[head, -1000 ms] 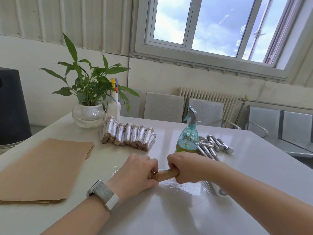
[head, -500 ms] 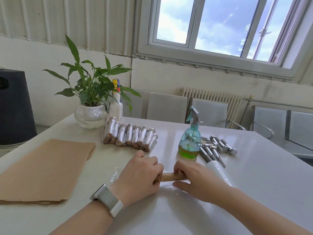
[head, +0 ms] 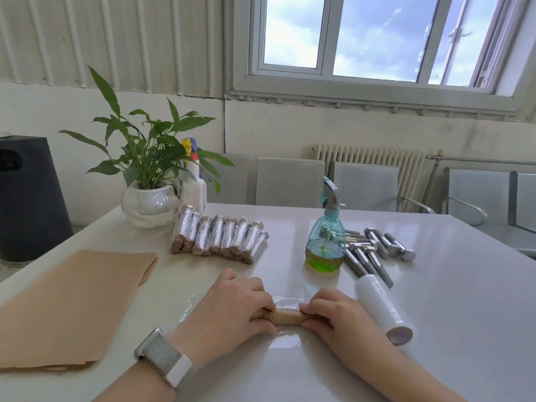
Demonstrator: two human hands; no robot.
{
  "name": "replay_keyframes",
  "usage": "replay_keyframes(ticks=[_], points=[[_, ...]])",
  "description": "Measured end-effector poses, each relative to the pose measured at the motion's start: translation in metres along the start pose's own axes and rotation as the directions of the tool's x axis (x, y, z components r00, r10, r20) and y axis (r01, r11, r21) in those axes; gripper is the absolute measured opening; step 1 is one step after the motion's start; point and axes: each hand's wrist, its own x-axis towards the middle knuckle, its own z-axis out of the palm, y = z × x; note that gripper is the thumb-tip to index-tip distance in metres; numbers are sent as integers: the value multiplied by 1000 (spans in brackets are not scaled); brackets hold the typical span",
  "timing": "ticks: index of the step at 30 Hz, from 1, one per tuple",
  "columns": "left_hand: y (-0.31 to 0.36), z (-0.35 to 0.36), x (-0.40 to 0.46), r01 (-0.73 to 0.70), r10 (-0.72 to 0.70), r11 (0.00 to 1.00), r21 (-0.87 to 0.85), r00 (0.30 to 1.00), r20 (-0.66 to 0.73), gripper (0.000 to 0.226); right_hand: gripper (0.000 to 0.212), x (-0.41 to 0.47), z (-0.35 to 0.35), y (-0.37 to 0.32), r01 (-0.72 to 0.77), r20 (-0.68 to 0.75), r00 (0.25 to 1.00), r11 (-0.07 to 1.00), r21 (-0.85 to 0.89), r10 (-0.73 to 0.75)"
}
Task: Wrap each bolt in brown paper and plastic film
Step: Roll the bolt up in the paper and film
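Step in hand: film wrapping of one paper-wrapped bolt (head: pixel 285 316). The bolt lies crosswise on the desk (head: pixel 435 314), on a sheet of plastic film (head: pixel 287 338) spread under and around it. The left hand (head: pixel 232 311) grips the bolt's left end with curled fingers; the right hand (head: pixel 333 314) pinches the right end between thumb and fingertips. Only the brown middle section shows between the two hands.

The film roll (head: pixel 383 309) lies just right of the right hand. The bare bolts (head: pixel 374 250) lie beyond it, behind the spray bottle (head: pixel 326 242). The finished wrapped bolts (head: pixel 220 239) sit in a row beyond the left hand, and the brown paper sheets (head: pixel 72 306) lie to its left.

Next move, as judged: roll the bolt forward with both hands so that the film winds evenly round it, keeping the film taut to avoid creases, then fold in the loose ends
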Motion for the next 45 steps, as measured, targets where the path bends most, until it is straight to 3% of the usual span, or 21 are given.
replay_keyframes(ticks=[1,3,5,7,13,19,24,30,34,41,45], points=[[-1,-2,-2,10,-10,999,-48,1000,0,54,14,0,1,1,3,-1,1000,1000,5,-3],[-4,-10,-4,13,-18,991,-132,999,-40,38,15,1,1,4,12,4,1000,1000,5,-12],[-8,-19,-6,28,-63,984,-178,978,-200,18,15,1,1,7,23,11,1000,1000,7,-23],[-10,-27,-10,119,-203,952,-283,935,-292,24,15,1,2,7,27,16,999,1000,10,-27],[-1,-19,-13,316,-365,873,-372,929,-66,26,16,2,1,7,7,31,1000,1000,8,-7],[1,-15,-14,337,-343,918,-211,939,11,38,18,1,0,4,-8,37,999,1000,7,8],[-4,-23,-18,317,-289,915,-250,947,142,51,19,0,-2,1,-21,44,999,1000,5,20],[-21,-23,-14,417,-333,813,-406,905,263,33,18,0,-3,0,-29,35,999,999,23,28],[-17,-19,-16,460,-400,811,-361,887,232,16,17,-1,-3,-1,-30,32,999,999,31,29],[-9,-17,-16,380,-366,910,-168,924,110,18,16,-1,-1,0,-43,19,999,998,37,42],[-3,-12,-12,408,-401,904,-126,913,80,14,15,0,0,2,-42,19,999,998,37,42]])
